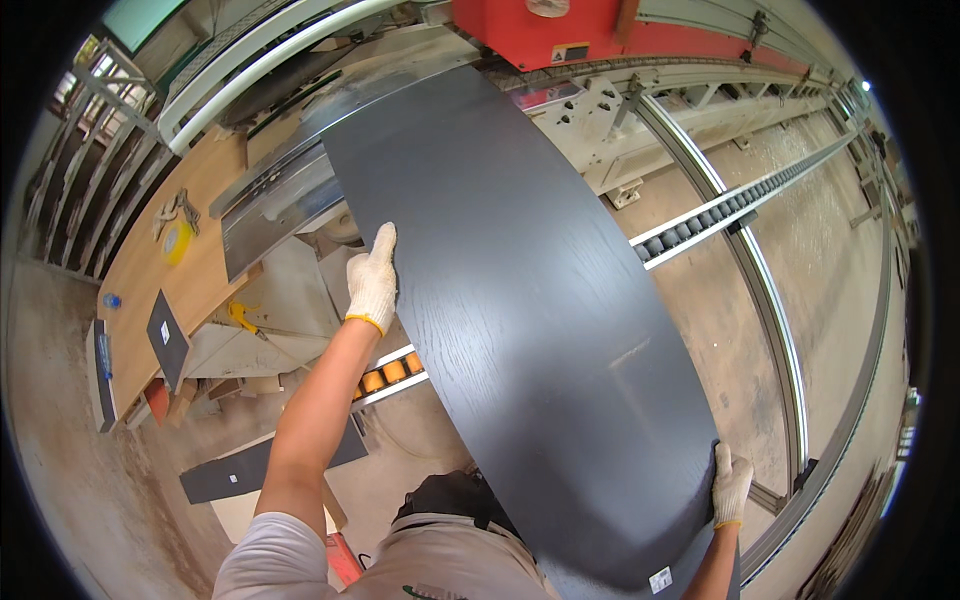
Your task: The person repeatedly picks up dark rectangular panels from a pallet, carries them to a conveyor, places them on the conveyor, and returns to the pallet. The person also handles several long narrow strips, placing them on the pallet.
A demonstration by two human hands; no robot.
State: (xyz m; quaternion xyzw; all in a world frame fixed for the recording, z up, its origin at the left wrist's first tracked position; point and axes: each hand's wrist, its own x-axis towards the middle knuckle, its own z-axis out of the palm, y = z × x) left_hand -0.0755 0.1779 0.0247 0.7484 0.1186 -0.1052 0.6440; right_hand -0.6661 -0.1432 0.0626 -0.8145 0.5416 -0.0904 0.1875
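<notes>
The dark panel extends forward from the person's body, with orange rollers beside its left edge and black rollers beside its right. The left hand grasps the panel's left edge; the right hand grasps its right edge, nearer the body. Fingers beneath are hidden. The wooden desk stands left of the panel. Step in hand, as judged: two-handed panel handling. Any next move calls for even support at both edges.

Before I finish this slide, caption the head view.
Gloved left hand and right hand hold opposite edges of a dark panel, with a red machine beyond.
</notes>
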